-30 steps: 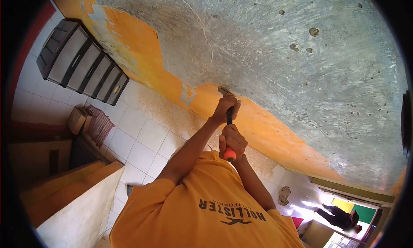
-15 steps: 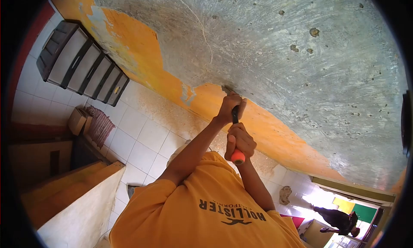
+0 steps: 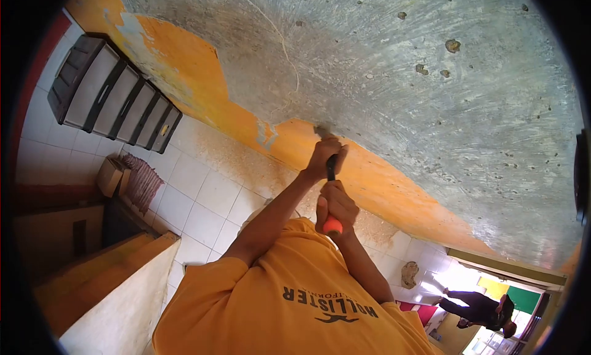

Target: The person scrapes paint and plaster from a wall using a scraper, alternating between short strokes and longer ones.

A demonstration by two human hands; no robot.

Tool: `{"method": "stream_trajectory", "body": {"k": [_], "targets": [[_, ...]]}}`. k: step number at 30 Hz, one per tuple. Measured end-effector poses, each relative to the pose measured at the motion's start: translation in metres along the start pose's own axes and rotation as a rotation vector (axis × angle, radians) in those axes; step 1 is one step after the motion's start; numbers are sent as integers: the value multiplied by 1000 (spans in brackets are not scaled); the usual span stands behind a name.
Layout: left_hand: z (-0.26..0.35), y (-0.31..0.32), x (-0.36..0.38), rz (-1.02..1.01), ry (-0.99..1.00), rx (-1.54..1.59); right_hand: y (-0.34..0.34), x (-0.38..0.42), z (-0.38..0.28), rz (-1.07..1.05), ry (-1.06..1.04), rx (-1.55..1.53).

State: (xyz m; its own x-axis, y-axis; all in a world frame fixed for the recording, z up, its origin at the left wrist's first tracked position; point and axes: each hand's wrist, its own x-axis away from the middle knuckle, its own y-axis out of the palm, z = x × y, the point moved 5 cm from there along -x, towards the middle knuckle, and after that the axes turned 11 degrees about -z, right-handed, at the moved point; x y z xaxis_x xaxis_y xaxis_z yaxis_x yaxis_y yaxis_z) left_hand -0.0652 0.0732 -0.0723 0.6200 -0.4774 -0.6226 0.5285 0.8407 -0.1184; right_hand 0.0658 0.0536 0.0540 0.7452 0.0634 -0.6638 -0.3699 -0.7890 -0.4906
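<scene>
My left hand (image 3: 324, 159) is closed around the upper part of a long-handled scraper (image 3: 331, 170), close to its blade. Lower down, my right hand (image 3: 340, 205) wraps the grip, whose orange-red end (image 3: 332, 224) sticks out below the fingers. The scraper's blade, partly hidden by my left hand and slightly blurred, meets the wall (image 3: 394, 78) at the border between orange paint (image 3: 295, 136) and bare grey surface. Both forearms reach up from my orange T-shirt.
White floor tiles (image 3: 206, 170) carry brownish dust along the wall's base. A drawer unit (image 3: 117, 93) stands at the left, near a cardboard box (image 3: 112, 175) and a striped cloth (image 3: 143, 183). A low partition (image 3: 123, 293) is at lower left. Another person (image 3: 483, 310) is near the bright doorway.
My hands and the scraper's handle have shifted slightly left in view, the blade staying near the same paint border. The person by the doorway has changed posture. The whole view has shifted a little.
</scene>
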Motion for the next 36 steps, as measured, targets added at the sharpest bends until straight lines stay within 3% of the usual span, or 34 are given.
{"method": "stream_trajectory", "body": {"k": [4,5,6,8,11,14,15,20,22,25,29,32,36], "targets": [[-4,3,-2,8,117,-23,-5,-2,0,39,-68,-17],[-37,4,18,-47,47,-77,0,5,11,22,6,37],[-47,1,27,-78,-256,-35,5,5,17,0,80,93],[-41,-1,23,-63,-186,-76,7,3,23,-56,196,140],[7,-7,-8,33,7,-2,0,-5,-2,39,16,-1],[-32,-1,15,-31,6,-136,6,2,9,53,-15,-40],[-29,-6,17,-50,-81,-88,11,2,11,31,-4,-41],[11,-9,-13,35,23,-35,-4,-9,-8,76,-15,-100],[-5,-7,-3,40,34,-57,3,4,4,67,-1,-76],[-30,-16,12,-45,-122,-124,15,-3,26,40,74,-26],[3,-16,-9,20,-14,-25,5,-17,-2,39,3,-13],[-13,-12,1,18,16,-66,9,3,15,57,-8,-27],[-29,-10,15,-87,-103,-78,10,2,25,-30,184,122]]}}
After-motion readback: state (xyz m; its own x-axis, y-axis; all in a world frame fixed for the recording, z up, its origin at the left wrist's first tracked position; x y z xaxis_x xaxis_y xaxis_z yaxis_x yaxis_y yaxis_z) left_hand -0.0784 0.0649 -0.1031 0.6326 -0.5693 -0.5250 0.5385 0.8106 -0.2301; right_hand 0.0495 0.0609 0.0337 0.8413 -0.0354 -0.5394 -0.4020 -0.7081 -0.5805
